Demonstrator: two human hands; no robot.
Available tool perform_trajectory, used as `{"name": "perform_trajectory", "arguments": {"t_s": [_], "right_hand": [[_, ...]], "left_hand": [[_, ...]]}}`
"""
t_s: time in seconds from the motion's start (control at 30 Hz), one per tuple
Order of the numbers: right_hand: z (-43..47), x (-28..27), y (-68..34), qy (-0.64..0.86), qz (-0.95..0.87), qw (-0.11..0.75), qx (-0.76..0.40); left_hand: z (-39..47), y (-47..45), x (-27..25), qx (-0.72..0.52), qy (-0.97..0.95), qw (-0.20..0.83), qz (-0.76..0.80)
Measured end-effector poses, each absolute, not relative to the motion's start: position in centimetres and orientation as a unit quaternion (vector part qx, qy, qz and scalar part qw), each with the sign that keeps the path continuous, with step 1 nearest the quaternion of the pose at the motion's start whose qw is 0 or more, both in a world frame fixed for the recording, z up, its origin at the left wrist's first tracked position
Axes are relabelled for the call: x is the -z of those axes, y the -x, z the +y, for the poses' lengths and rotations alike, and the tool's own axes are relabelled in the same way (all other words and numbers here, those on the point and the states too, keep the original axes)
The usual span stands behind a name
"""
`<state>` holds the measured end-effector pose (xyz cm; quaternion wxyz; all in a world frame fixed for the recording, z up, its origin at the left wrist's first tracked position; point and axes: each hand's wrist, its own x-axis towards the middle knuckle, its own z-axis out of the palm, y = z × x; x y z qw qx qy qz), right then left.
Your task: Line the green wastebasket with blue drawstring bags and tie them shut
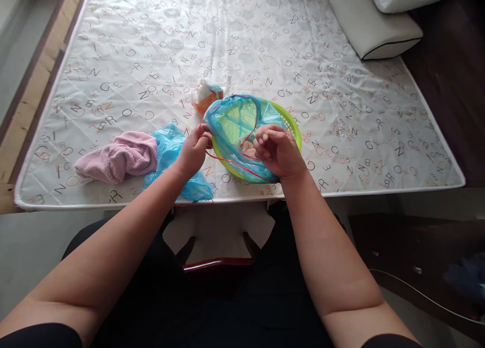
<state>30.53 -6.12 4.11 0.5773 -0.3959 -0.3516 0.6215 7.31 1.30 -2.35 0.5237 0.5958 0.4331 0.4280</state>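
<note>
A lime-green basket (296, 131) stands near the mattress's front edge, lined with a translucent blue plastic bag (227, 113) that is draped over part of its rim. A thin red drawstring (242, 172) loops around the bag's mouth and across the front of the basket. At the left rim my left hand (195, 148) is closed, pinching the drawstring beside the bag's edge. My right hand (279, 151) hovers over the right part of the basket with its fingers curled; whatever they hold is hidden. Inside the bag lies something pale orange (248, 150), partly covered by the right hand.
Left of the basket, a crumpled blue plastic bag (166, 143) touches a pink towel (120, 157). Behind the basket sits an orange-and-white plastic package (206, 95). All rest on a letter-printed mattress (151, 50). Pillows (373, 27) lie at the far right corner.
</note>
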Motion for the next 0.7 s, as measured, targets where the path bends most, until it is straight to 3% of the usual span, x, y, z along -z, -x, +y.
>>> {"name": "perform_trajectory", "arguments": {"t_s": [0.7], "right_hand": [[-6.28, -3.56, -30.70, 0.376, -0.368, 0.591, -0.611]], "left_hand": [[1.26, -7.49, 2.64, -0.432, -0.590, 0.525, 0.436]]}}
